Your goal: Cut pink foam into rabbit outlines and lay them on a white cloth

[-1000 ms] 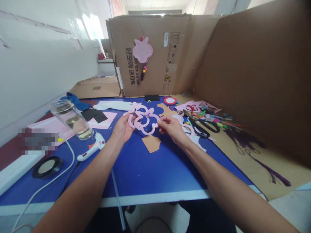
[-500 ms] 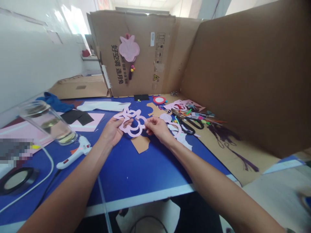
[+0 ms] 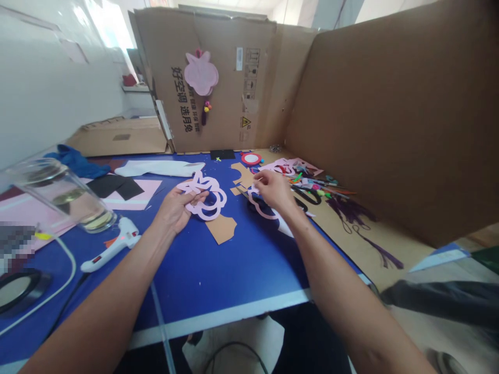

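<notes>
My left hand point(image 3: 179, 205) is closed on a pink flower-shaped outline cutout point(image 3: 210, 213), pinching its left edge between thumb and fingers above the table. Farther right, my right hand point(image 3: 275, 189) has its fingertips pinched together on another pink cutout point(image 3: 267, 212), whose curved strip hangs below the hand. A scissor blade point(image 3: 242, 192) and a dark handle show just left of these fingers; the hand partly covers them. Below the left cutout lies a brown card piece point(image 3: 221, 229), and more brown card point(image 3: 242, 174) lies beyond.
On the left are a glue gun point(image 3: 113, 246), a clear cup of liquid point(image 3: 78, 200), black tape point(image 3: 23, 291) and pink sheets. Cardboard walls point(image 3: 265, 93) stand behind and right, with a pink flower ornament point(image 3: 201, 74) hanging there. Purple tassels point(image 3: 382, 254) lie at right.
My right hand has let go of the left cutout and moved right, onto the other pink cutout, which has shifted left. My left hand keeps its hold. The view has turned slightly.
</notes>
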`<action>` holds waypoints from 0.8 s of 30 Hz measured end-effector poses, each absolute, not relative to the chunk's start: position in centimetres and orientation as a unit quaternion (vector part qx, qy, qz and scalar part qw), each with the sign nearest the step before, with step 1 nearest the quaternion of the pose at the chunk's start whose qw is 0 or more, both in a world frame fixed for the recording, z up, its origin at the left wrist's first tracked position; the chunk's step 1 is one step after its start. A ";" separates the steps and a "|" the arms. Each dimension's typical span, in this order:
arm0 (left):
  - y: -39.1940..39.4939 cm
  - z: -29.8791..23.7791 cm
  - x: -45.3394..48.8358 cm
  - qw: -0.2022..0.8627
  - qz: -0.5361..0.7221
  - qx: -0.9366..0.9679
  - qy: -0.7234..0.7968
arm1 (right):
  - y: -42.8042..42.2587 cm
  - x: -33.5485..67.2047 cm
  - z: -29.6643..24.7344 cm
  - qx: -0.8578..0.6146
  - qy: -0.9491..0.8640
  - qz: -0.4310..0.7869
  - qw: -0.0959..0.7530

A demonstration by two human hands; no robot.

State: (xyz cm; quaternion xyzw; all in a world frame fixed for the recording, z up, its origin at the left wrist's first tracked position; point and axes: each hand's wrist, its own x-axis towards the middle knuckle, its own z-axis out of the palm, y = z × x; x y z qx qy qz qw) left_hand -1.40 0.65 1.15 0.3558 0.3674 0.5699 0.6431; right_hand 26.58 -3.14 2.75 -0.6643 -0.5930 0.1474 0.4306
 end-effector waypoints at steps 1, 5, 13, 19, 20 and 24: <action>0.7 1.1 -1.4 0.644 0.569 0.355 0.368 | -3.3 27.9 3.2 -0.703 -0.590 0.067 0.392; 0.9 0.8 -1.5 0.641 0.570 0.361 0.366 | -4.2 31.6 4.1 -0.807 -0.550 0.013 0.214; 1.2 0.6 -1.8 0.645 0.567 0.362 0.363 | -4.7 31.7 4.3 -0.839 -0.530 0.084 0.090; 1.1 0.7 -1.8 0.642 0.569 0.365 0.363 | -4.5 31.4 4.0 -0.835 -0.542 0.080 0.055; 1.0 0.7 -1.8 0.641 0.569 0.364 0.364 | -4.5 31.2 4.0 -0.836 -0.541 0.080 0.048; 0.7 1.0 -1.6 0.639 0.568 0.364 0.370 | -4.5 30.8 4.2 -0.838 -0.537 0.080 0.044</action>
